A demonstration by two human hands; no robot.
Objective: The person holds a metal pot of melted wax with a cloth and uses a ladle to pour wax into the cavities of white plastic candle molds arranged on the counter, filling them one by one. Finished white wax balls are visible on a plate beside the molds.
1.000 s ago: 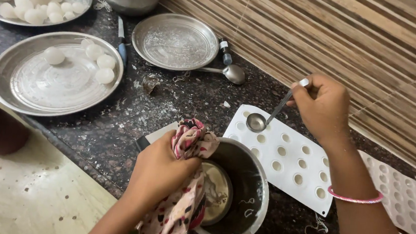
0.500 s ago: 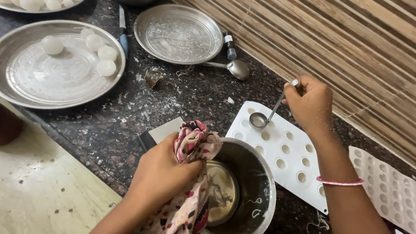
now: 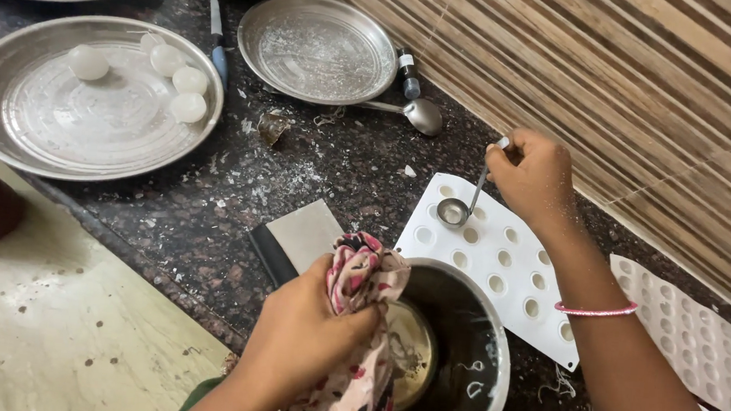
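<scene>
Steel ladle [image 3: 454,211] is hovering bowl-down over the white mould tray [image 3: 500,268], handle slanting up into the pinching right hand [image 3: 534,180]; left hand [image 3: 308,331] is gripping a cloth [image 3: 360,275] on the pot [image 3: 467,353] rim

Right hand [image 3: 535,177] with small ladle [image 3: 453,211] now over the white mould tray's [image 3: 500,260] upper corner cavities; plates drift leftward in view

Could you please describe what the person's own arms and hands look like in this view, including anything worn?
Both forearms are bare, with no sleeves or gloves showing. The right hand has a thin pink bangle on its wrist. The left hand shows no jewellery.
</scene>
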